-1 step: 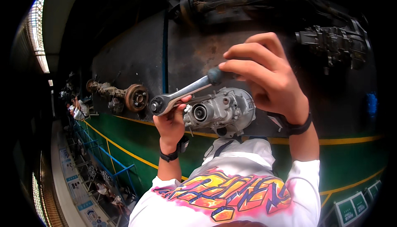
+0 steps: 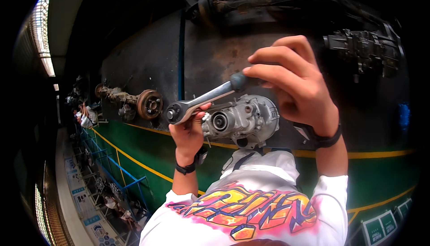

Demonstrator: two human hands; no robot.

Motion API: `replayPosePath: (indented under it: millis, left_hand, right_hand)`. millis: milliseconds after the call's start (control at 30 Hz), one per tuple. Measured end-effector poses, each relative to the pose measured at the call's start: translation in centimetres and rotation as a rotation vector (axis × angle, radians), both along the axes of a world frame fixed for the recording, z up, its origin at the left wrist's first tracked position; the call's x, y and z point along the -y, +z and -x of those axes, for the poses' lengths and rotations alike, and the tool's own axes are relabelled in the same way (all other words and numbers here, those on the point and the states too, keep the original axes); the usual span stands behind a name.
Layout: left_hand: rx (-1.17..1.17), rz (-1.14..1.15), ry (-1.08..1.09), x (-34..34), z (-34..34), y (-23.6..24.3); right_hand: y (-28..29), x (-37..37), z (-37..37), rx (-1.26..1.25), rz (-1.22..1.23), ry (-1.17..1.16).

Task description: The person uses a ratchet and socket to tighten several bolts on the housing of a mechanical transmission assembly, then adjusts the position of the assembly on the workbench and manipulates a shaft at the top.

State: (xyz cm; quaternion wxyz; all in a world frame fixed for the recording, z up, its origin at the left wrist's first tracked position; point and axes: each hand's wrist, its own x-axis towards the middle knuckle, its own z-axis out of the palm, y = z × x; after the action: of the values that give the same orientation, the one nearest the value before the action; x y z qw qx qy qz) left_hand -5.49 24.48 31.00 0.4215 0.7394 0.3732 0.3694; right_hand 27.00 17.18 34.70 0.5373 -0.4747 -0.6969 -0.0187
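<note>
A silver ratchet wrench point(image 2: 209, 97) with a dark grip end is held up at a slant in front of me. My left hand point(image 2: 187, 135) is closed around it just behind its round head, thumb and fingers on the shaft. At the other end, my right hand point(image 2: 301, 78) pinches the dark grip with its fingertips, while its other fingers are loosely bent; the thumb is partly hidden. Below and behind the wrench stands a grey metal gearbox point(image 2: 248, 117), its round bearing opening facing left. The wrench appears apart from the gearbox.
The gearbox rests on a dark worktable point(image 2: 210, 53). A rusty axle with a brake drum point(image 2: 149, 104) lies to the left, another long axle point(image 2: 251, 4) at the back, and a second gearbox point(image 2: 365, 47) at the far right. Blue railings point(image 2: 132, 183) and people point(image 2: 87, 116) are at the left.
The view has shifted slightly, so both hands and the wrench sit a little further right in the picture. The hold on the wrench looks the same.
</note>
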Motion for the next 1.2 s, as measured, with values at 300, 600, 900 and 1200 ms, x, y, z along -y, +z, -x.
replayPosePath:
  millis: [300, 600, 900, 1200]
  left_hand:
    - [-0.028, -0.062, -0.091, -1.1, 2.2, -1.4]
    - [-0.104, 0.023, -0.143, -2.2, 1.3, 0.5]
    - [-0.082, -0.061, -0.146, -5.5, -1.1, -0.3]
    - [0.112, -0.149, -0.158, -5.3, -0.5, -0.8]
  right_hand:
    - [0.8, -0.5, 0.9, 0.023, 0.048, -0.037]
    - [1.8, 0.0, 1.4, 0.207, 0.131, -0.171]
    - [8.5, 8.6, 9.9, 0.42, 0.548, -0.012]
    - [7.4, 5.9, 6.8, 0.449, 0.498, -0.173]
